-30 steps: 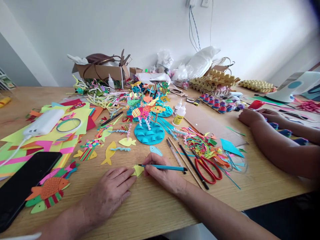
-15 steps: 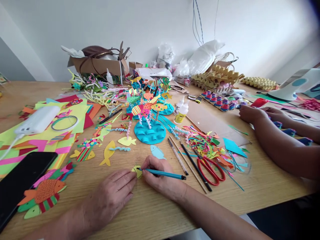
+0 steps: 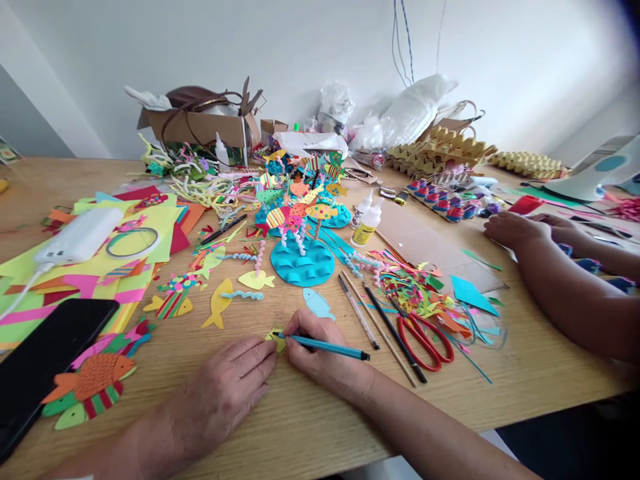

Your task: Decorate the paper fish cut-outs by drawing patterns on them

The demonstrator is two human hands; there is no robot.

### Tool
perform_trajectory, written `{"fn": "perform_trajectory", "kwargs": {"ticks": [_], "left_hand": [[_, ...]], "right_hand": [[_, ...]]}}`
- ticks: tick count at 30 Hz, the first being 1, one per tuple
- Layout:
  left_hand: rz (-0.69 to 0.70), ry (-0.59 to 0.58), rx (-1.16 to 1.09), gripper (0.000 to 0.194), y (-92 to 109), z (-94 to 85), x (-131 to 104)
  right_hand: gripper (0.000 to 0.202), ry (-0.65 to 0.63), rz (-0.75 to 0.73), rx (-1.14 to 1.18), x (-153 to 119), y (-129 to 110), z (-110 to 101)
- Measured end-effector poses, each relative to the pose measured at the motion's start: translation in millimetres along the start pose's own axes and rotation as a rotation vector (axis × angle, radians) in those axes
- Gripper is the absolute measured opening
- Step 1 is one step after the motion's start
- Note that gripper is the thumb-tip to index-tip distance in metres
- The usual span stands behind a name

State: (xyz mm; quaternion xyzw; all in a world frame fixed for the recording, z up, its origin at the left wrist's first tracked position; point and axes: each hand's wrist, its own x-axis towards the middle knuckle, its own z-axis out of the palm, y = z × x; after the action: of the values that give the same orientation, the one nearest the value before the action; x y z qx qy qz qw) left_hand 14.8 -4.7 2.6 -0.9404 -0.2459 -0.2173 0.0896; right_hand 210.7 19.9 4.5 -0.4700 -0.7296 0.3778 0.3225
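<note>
My right hand (image 3: 313,347) is closed round a blue felt-tip pen (image 3: 333,346), its tip on a small yellow-green paper fish (image 3: 277,340). Stretched flat on the table, my left hand (image 3: 235,373) touches the left edge of that fish with its fingertips; its thumb is hidden. Short dark lines show along the fish's upper edge, and my fingers cover part of it. Just behind my hands lie a light blue paper fish (image 3: 319,304) and a yellow paper fish (image 3: 219,304). Farther back, decorated paper fish (image 3: 295,210) stand on curled strips above a round blue base (image 3: 303,263).
Red-handled scissors (image 3: 427,343), a black pencil (image 3: 395,333) and paper scraps (image 3: 415,283) lie at right. Glue bottles (image 3: 367,227) stand behind. A phone (image 3: 45,373), stacked fish (image 3: 95,377) and coloured paper (image 3: 165,247) fill the left. Another person's arms (image 3: 560,280) work at far right.
The view has shifted slightly. The pen's tip stays on the small fish, and both my hands keep nearly the same position.
</note>
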Motion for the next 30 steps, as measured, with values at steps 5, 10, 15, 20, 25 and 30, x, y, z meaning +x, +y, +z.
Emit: {"fn": "perform_trajectory", "kwargs": {"ticks": [5,10,15,20,25,30], "left_hand": [[0.013,0.006,0.019,0.035,0.4,-1.8,3.3],[0.01,0.009,0.012,0.036,-0.6,-2.3,4.1],[0.006,0.029,0.021,0.037,-0.5,-3.2,5.1],[0.012,0.033,0.032,0.039,0.1,-4.0,6.9],[0.004,0.054,0.025,0.039,1.0,-2.6,7.6],[-0.001,0.051,0.009,0.039,1.5,-3.2,7.8]], "right_hand": [[0.01,-0.005,-0.013,-0.004,0.2,-0.8,-0.5],[0.01,-0.008,-0.016,-0.013,0.3,-1.4,-0.4],[0.011,-0.005,-0.018,-0.021,0.6,-0.5,-0.5],[0.01,0.0,-0.011,-0.036,0.1,-1.2,-0.7],[0.011,0.007,-0.027,-0.029,0.5,-0.4,0.9],[0.01,0.013,-0.036,-0.036,0.5,1.0,1.9]]}}
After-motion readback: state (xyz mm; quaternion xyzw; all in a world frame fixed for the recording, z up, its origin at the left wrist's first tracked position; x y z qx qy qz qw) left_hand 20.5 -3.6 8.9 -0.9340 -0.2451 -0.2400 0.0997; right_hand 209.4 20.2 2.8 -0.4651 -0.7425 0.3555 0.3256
